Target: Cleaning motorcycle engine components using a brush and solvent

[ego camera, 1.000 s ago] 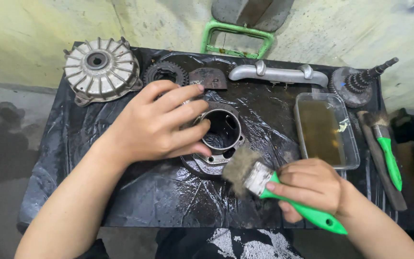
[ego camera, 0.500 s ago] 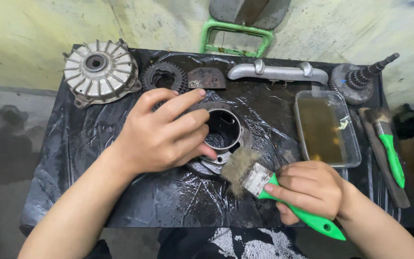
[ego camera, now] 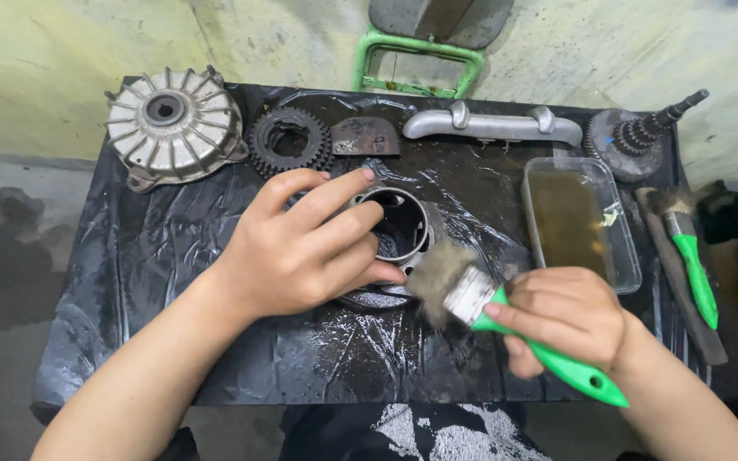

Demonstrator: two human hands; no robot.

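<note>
In the head view, the left hand (ego camera: 301,252) grips a dark, oily metal cylinder with an open bore (ego camera: 399,226), fingers curled over its rim and thumb against its lower side; the cylinder stands near the middle of the tabletop covered in wet black plastic sheet (ego camera: 155,256). The right hand (ego camera: 567,318) is clamped around the green plastic handle of a paintbrush with grey, dirty bristles (ego camera: 471,294), its bristles just beside the cylinder's lower right edge. Along the far edge lie a finned silver hub (ego camera: 172,124), a black toothed sprocket (ego camera: 289,141) and a curved silver bracket (ego camera: 493,125). A clear rectangular tray of brownish liquid (ego camera: 578,222) sits right of the cylinder.
</note>
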